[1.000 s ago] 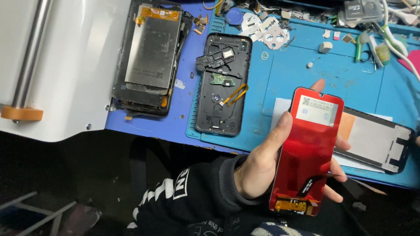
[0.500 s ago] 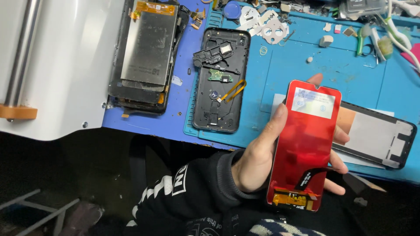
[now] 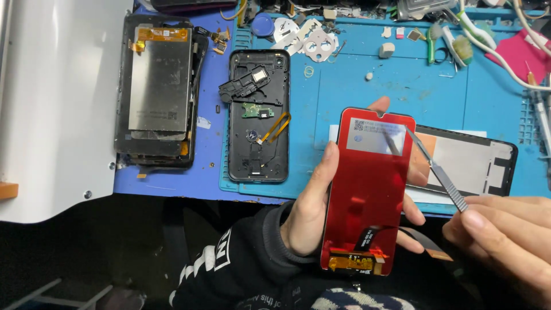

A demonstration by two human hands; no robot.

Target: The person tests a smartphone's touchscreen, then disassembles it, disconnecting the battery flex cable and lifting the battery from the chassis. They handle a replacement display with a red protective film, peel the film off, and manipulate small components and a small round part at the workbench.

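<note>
Left hand (image 3: 310,212) grips the red screen (image 3: 367,189) above the counter's near edge; right hand (image 3: 505,241) pinches tweezers (image 3: 436,169) at its label. A slip could scratch it or tear the flex (image 3: 367,236).

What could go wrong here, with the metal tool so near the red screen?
1. The tool tip lies on the sticker of the red screen; a slip might scratch it.
2. The left hand grips the screen only by its edges, so pressure could make it slide.
3. The flex cable at the bottom hangs exposed and may snag.
</note>
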